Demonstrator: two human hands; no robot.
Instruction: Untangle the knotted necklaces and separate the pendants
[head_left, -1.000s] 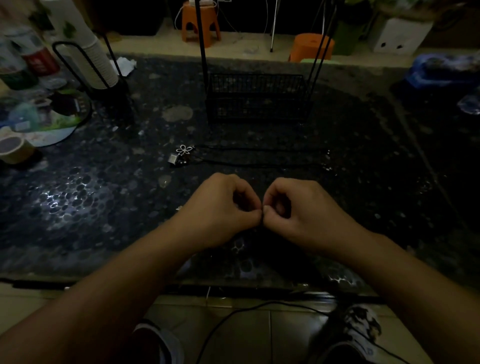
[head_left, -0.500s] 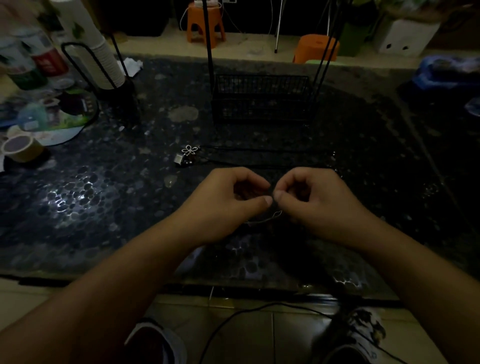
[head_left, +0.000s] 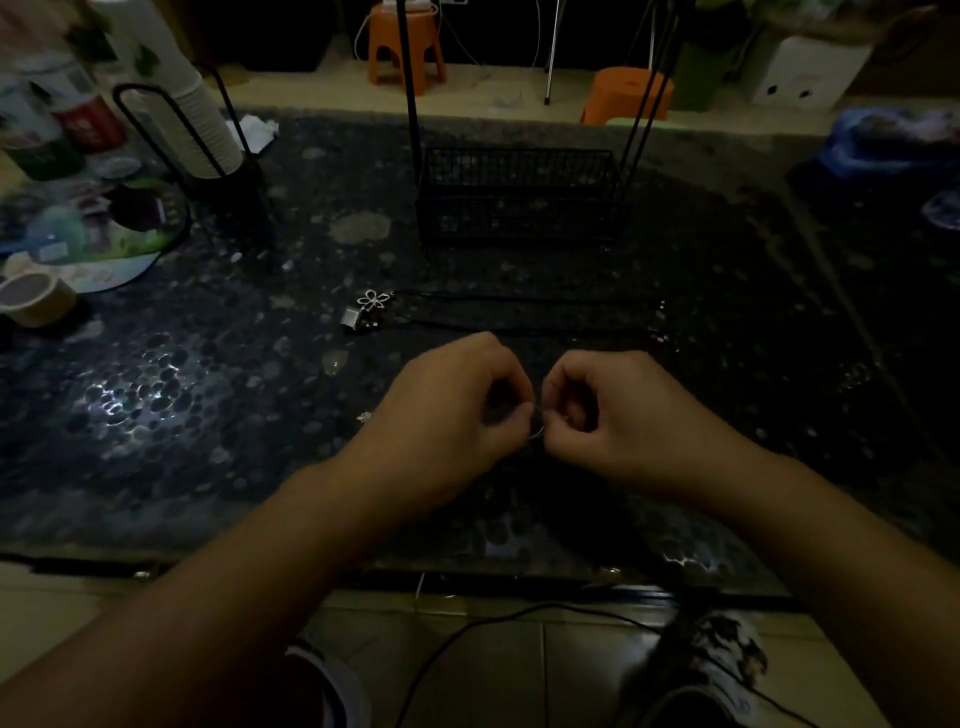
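My left hand (head_left: 452, 410) and my right hand (head_left: 618, 410) meet fingertip to fingertip over the dark pebbled table (head_left: 156, 415). Both pinch a thin silver chain (head_left: 537, 430), of which only a short loop shows between them. A small silver bit (head_left: 364, 416) peeks out left of my left hand. Farther back lie a silver flower pendant (head_left: 375, 299) and a square pendant (head_left: 353, 317), with black cords (head_left: 519, 312) running right from them.
A black wire basket (head_left: 519, 197) stands at the back centre. A cup holder with stacked paper cups (head_left: 192, 130), a tape roll (head_left: 36, 299), a round printed plate (head_left: 88, 234) and cans are at the left. Orange stools (head_left: 405, 41) stand on the floor beyond.
Both hands have lifted slightly away from me and a loop of silver chain has come into view between the fingertips. The pendants on the table have not moved.
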